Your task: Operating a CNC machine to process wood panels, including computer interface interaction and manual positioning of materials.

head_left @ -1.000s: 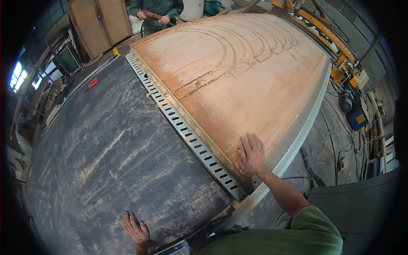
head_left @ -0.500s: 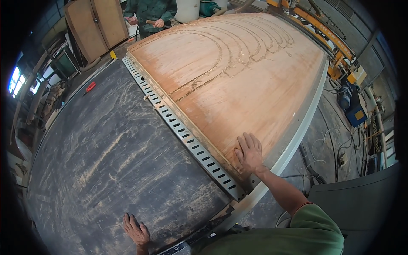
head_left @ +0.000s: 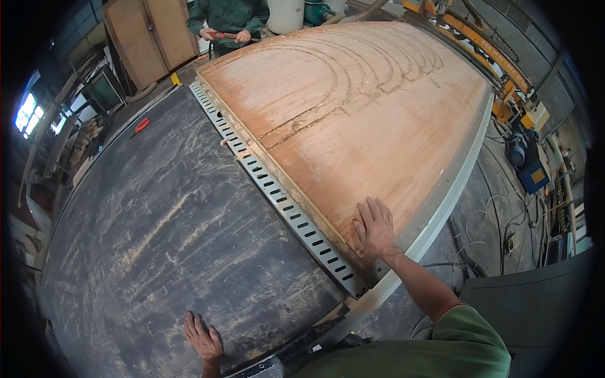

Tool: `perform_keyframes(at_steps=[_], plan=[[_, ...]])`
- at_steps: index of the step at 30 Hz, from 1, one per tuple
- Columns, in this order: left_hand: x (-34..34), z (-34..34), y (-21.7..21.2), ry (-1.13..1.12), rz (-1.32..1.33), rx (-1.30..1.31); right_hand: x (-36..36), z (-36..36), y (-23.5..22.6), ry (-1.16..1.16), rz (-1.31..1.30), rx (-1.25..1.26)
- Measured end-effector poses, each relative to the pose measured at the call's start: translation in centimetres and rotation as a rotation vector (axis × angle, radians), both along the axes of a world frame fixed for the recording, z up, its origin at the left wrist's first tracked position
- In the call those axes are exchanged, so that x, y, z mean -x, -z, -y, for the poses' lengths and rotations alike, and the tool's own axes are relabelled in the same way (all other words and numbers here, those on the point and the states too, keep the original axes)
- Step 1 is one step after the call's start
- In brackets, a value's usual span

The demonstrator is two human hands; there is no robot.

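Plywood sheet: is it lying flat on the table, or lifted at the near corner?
Flat. The plywood sheet lies level against the slotted metal rail, with the right hand spread palm-down on its near corner.

Workshop hall, grey concrete floor with loose cables at right. Wooden cabinet with two doors at far left wall. Bright window at left edge, shelves with clutter beneath. Orange-yellow machine frame at far right, blue motor near it. White barrel at back
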State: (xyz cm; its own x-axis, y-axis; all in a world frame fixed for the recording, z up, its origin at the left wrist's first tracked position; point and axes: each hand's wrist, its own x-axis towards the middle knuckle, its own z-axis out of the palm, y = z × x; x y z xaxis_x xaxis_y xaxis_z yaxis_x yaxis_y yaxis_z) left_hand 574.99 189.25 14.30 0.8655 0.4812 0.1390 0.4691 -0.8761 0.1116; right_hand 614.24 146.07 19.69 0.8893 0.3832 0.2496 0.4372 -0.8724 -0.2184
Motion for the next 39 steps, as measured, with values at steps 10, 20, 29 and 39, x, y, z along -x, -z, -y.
perform_keyframes(at_steps=[10,20,29,39], plan=[[-0.14,0.21,-0.55,0.003,-0.007,-0.012,0.06,-0.06,0.03,-0.005,0.017,0.004],[-0.19,0.06,-0.40,-0.003,0.012,0.019,-0.07,-0.02,0.28,-0.004,-0.019,-0.003],[-0.33,0.16,-0.75,0.013,0.030,0.018,0.07,-0.19,0.07,-0.004,0.010,-0.019],[-0.23,0.00,-0.53,0.017,0.037,-0.001,0.10,-0.13,0.23,-0.009,0.030,-0.017]])
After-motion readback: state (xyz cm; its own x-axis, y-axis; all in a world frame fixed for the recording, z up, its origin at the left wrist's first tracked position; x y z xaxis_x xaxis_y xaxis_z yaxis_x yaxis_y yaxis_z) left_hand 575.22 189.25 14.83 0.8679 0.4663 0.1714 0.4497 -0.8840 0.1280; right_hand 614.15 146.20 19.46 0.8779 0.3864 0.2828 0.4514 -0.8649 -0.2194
